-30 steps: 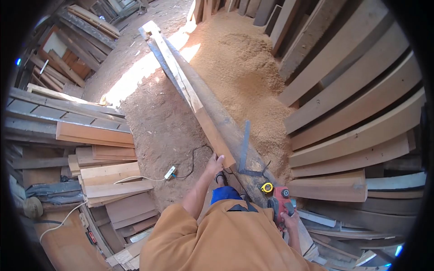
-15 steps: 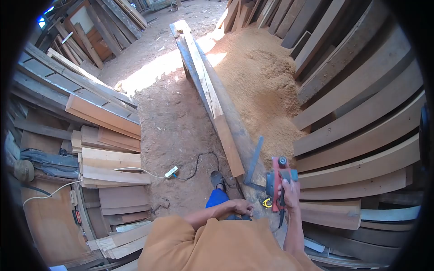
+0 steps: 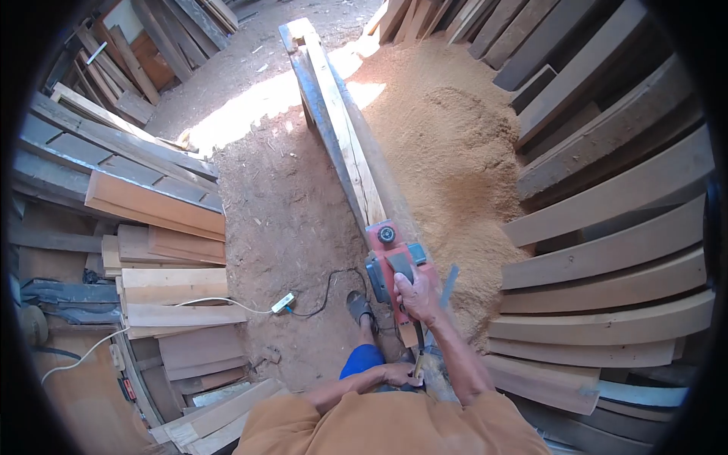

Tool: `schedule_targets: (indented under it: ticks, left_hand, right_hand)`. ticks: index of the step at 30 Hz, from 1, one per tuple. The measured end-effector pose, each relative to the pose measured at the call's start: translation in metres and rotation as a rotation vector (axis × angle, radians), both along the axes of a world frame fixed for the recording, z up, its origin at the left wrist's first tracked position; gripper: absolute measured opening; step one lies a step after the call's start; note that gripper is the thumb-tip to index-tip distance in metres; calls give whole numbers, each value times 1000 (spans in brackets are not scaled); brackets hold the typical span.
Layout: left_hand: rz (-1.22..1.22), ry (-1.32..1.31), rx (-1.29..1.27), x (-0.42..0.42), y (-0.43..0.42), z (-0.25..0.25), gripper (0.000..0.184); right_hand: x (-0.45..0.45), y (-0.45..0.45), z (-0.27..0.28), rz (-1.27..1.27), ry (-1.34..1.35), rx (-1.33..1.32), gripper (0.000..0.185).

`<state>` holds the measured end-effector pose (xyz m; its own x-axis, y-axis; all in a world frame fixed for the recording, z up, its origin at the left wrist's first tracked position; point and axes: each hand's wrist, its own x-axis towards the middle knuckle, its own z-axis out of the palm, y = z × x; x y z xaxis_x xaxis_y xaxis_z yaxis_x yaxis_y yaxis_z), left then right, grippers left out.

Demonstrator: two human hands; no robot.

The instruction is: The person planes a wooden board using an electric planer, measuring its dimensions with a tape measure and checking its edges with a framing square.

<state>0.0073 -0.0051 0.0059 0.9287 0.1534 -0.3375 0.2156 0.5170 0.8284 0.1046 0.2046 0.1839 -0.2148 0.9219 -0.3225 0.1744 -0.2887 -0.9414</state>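
My right hand (image 3: pixel 418 294) is wrapped round the rear handle of a red and grey electric hand planer (image 3: pixel 402 265). The planer rests on the near part of a long wooden beam (image 3: pixel 350 144), covering most of that end. My left hand (image 3: pixel 400 374) is closed near my waist, beside the planer's black cord (image 3: pixel 419 350); whether it grips the cord I cannot tell. Under the beam runs a longer, worn bench plank (image 3: pixel 388 189). A blue-grey try square (image 3: pixel 449 282) shows partly behind my right forearm.
Sawdust (image 3: pixel 462 152) is heaped right of the bench. Curved boards (image 3: pixel 607 273) line the right side; stacked planks (image 3: pixel 178 284) fill the left. A white socket block (image 3: pixel 283 303) lies on the dirt floor, its cords running across. My sandalled foot (image 3: pixel 360 307) stands beside the bench.
My right hand has carried the planer leftward from beside the try square onto the beam. My left hand has shifted slightly down, near the cord. The view has shifted a little.
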Motion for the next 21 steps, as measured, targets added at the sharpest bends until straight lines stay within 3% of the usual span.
schedule_targets:
  ticks: [3, 4, 6, 7, 9, 10, 12, 15, 18, 21]
  left_hand:
    - [204, 225, 94, -39, 24, 22, 31]
    - [136, 348, 42, -50, 36, 15, 28]
    - [605, 365, -61, -68, 45, 12, 27]
    - [661, 444, 241, -82, 51, -22, 26]
    - [772, 570, 349, -104, 58, -43, 25]
    - [841, 617, 161, -113, 80, -35, 25]
    - [962, 649, 243, -131, 102, -31, 22]
    - [1154, 811, 249, -148, 124, 2, 24]
    - [970, 1050, 262, -164, 126, 9, 26]
    - [876, 1046, 186, -166, 106, -2, 21]
  right_hand:
    - [-26, 49, -10, -8, -54, 48, 45]
    - [-36, 78, -5, -20, -69, 52, 45]
    - [-59, 142, 0, -24, -125, 116, 44]
    - [-71, 177, 2, -17, -164, 173, 42]
    - [-91, 242, 14, 53, -231, 200, 39]
    - [-96, 270, 17, 114, -247, 217, 39]
    - [-101, 301, 21, 111, -66, 76, 46]
    - [-103, 299, 19, 106, -29, 17, 47]
    - [-96, 257, 25, 47, 37, -16, 43]
    - [-69, 179, 7, 36, 35, -36, 31]
